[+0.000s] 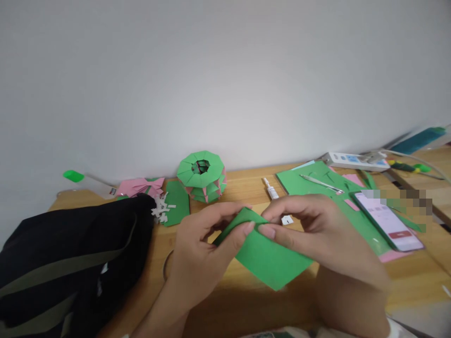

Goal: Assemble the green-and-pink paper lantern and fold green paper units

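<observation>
A green square of paper [276, 263] is held above the table, tilted with one corner pointing down toward me. My left hand [207, 249] pinches its upper left edge between thumb and fingers. Just beside it, my right hand [313, 230] grips the upper right edge, thumb on the near face. Between the two thumbs the paper bends, and its far side is hidden. Beyond my hands stands a round folded-paper ornament [204, 176] in green and pink. A white glue tube [271, 188] lies partly behind my right hand.
A black bag [81, 249] covers the left side of the wooden table. White paper scraps [161, 209] and pink folded paper [141, 186] lie past it. To the right are green sheets [303, 180], a pen [321, 183], a phone [389, 223] and a power strip [355, 161].
</observation>
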Demonstrator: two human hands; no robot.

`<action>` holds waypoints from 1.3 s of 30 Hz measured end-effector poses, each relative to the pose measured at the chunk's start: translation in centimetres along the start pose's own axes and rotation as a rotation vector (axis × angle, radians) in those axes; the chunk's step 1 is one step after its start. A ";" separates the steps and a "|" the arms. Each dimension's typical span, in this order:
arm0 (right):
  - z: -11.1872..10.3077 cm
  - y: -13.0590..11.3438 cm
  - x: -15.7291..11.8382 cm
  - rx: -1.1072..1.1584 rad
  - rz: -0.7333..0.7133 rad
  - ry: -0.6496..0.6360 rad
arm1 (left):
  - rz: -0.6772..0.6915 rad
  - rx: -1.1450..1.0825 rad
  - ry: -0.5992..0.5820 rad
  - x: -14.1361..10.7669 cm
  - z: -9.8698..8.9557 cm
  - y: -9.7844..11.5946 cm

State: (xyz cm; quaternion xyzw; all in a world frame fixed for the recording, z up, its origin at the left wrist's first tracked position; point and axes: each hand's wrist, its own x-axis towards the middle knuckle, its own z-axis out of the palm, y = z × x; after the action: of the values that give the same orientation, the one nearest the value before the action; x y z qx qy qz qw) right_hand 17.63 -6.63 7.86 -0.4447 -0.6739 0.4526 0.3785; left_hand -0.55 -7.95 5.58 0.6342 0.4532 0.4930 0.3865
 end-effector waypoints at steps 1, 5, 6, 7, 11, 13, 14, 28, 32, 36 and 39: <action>0.0 0.0 0.0 0.000 -0.001 -0.001 | -0.009 -0.007 -0.005 0.0 0.0 0.0; 0.0 0.0 0.0 -0.014 -0.017 -0.005 | -0.056 -0.038 -0.032 0.0 0.1 0.0; 0.0 0.0 0.0 -0.024 -0.023 -0.003 | -0.072 -0.054 -0.045 0.0 0.1 0.1; 0.0 0.0 -0.1 -0.035 -0.028 -0.005 | -0.092 -0.073 -0.062 0.0 0.0 0.1; -0.2 0.0 0.0 -0.080 -0.031 -0.060 | -0.188 -0.149 -0.102 0.2 -0.2 0.2; -0.3 -0.1 -0.1 -0.093 -0.027 -0.085 | -0.228 -0.188 -0.105 0.4 -0.3 0.2; -0.3 -0.1 -0.1 -0.098 -0.025 -0.093 | -0.243 -0.209 -0.106 0.4 -0.4 0.3; -0.4 0.0 0.0 -0.128 -0.056 -0.183 | -0.148 -0.121 -0.050 1.0 -0.4 0.4; -0.4 -0.3 -0.1 -0.138 -0.058 -0.236 | -0.102 -0.100 0.173 1.1 -0.8 0.7; -0.5 -0.6 -0.3 -0.127 -0.055 -0.229 | -0.096 -0.134 0.181 1.1 -1.4 1.1; -0.5 -0.7 -0.4 -0.125 -0.070 -0.212 | -0.140 -0.190 -0.144 0.9 -1.6 1.1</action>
State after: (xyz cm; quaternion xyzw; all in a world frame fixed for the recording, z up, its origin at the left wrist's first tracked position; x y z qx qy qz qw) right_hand 18.04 -6.97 8.64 -0.3931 -0.7521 0.4409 0.2923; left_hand -1.79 -7.32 7.24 0.5954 0.4186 0.4587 0.5097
